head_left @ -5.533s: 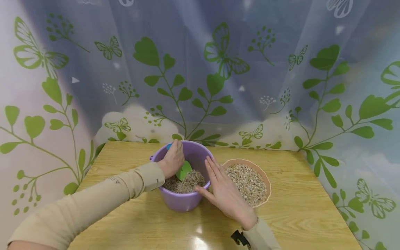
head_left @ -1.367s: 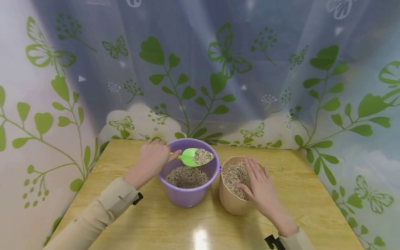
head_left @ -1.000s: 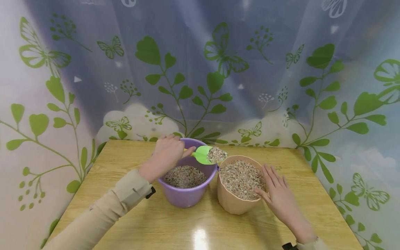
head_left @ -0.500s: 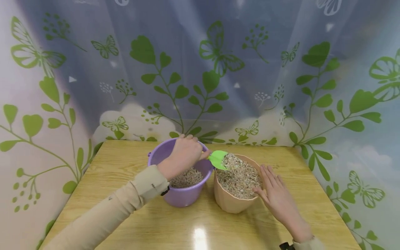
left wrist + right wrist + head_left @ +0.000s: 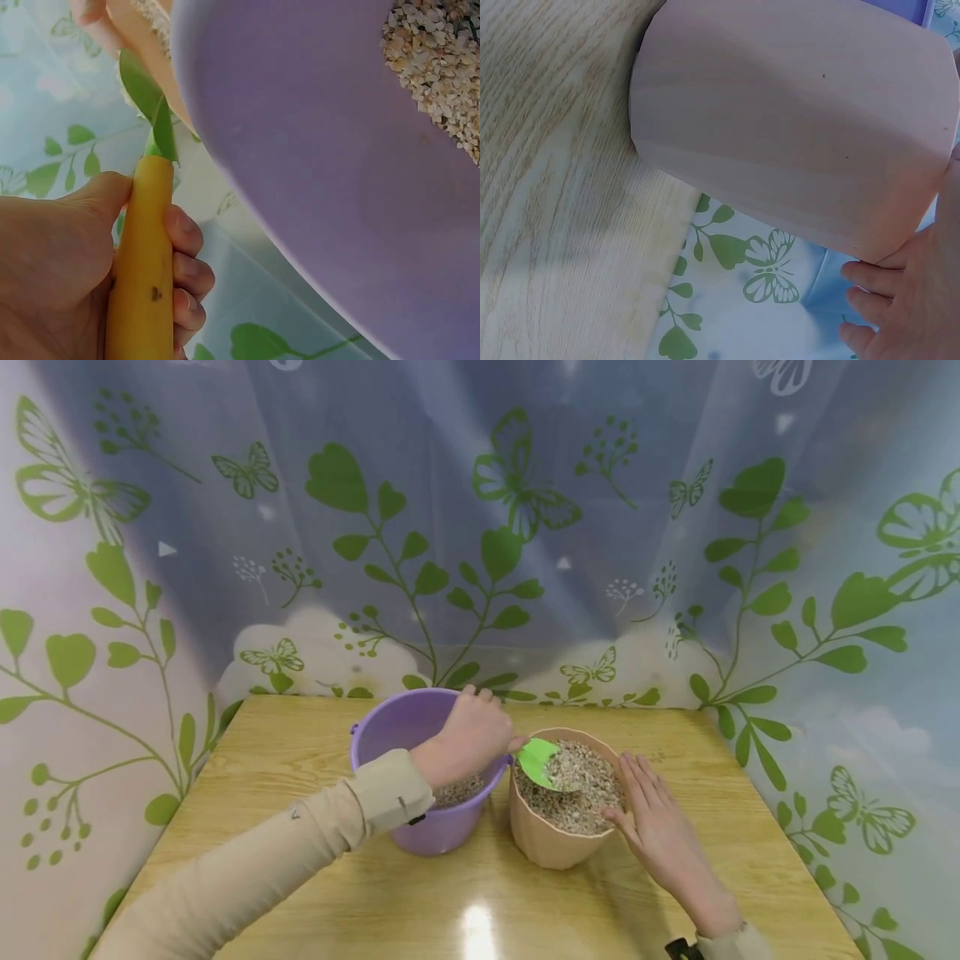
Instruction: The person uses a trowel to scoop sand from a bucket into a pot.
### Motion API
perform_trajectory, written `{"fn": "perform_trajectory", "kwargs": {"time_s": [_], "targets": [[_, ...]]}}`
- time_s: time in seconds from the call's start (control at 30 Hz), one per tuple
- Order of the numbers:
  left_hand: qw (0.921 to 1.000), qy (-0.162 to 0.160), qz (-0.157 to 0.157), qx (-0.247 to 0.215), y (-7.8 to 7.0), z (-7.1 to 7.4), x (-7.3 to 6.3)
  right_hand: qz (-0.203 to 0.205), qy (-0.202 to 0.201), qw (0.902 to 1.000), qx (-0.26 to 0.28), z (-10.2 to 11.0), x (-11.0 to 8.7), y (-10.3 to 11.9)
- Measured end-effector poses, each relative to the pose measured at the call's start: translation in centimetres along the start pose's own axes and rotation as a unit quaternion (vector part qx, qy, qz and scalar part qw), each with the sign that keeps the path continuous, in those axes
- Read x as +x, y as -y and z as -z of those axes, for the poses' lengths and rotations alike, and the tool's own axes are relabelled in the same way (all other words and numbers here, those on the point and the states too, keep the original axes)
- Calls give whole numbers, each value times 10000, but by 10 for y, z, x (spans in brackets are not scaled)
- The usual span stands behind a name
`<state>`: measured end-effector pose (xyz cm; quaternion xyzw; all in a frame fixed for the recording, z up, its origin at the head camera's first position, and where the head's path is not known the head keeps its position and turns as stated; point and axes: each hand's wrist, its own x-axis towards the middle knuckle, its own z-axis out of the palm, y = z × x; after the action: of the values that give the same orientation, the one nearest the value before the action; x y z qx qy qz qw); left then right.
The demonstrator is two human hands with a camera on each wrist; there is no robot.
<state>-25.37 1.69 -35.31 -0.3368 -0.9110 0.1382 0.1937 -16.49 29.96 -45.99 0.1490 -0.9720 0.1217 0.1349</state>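
My left hand [image 5: 474, 727] grips the yellow handle of a green trowel [image 5: 537, 762]; in the left wrist view its fingers curl round that handle [image 5: 146, 262]. The trowel's blade is tilted over the peach flowerpot [image 5: 551, 843], with pale gravel [image 5: 570, 772] at its tip. Gravel fills the pot close to its rim. My right hand [image 5: 660, 822] rests against the pot's right rim with fingers straight, the thumb at the near edge. Beneath my left forearm stands a purple bucket [image 5: 438, 835], with more gravel [image 5: 459, 791] in its bottom, partly hidden by the hand and sleeve.
Bucket and flowerpot stand side by side on a wooden table [image 5: 375, 902]. Behind and at both sides hangs a curtain [image 5: 420, 527] printed with green leaves and butterflies.
My left hand has carried the loaded trowel from over the bucket to the right and tipped it over the flowerpot. My right hand has moved from above the pot's gravel to its right rim.
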Motion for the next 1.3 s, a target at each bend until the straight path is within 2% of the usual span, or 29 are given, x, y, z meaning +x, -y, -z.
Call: {"fn": "perform_trajectory", "kwargs": {"time_s": [0.13, 0.37, 0.63, 0.83, 0.93, 1.07, 1.13, 1.2, 1.3], "targets": [[9991, -10, -212, 375, -7, -1, 3, 28, -72, 10000, 26, -1, 0, 0], [9932, 256, -663, 917, -15, 2, 6, 29, -46, 9999, 134, 0, -1, 0], [9790, -32, -951, 1802, -17, 11, 7, 8, -56, 9999, 98, -2, -1, -1], [9626, 91, -1085, 2480, -13, 18, 5, -22, -67, 9997, 238, -2, -1, 0], [9513, 189, -1201, 2833, -10, 24, 5, -15, -98, 9996, 261, -2, -1, 0], [9389, 147, -1177, 3231, -4, 30, 9, -21, -126, 9996, 234, -2, -2, 1], [9388, 81, -1025, 3288, -1, 32, 12, -20, -123, 9997, 205, -2, -1, 1], [9443, 4, -837, 3184, 4, 33, 14, -32, -114, 9997, 194, -2, -1, 0], [9638, -148, -478, 2620, 11, 33, 15, -24, -137, 9998, 164, -2, -1, 0]]}}
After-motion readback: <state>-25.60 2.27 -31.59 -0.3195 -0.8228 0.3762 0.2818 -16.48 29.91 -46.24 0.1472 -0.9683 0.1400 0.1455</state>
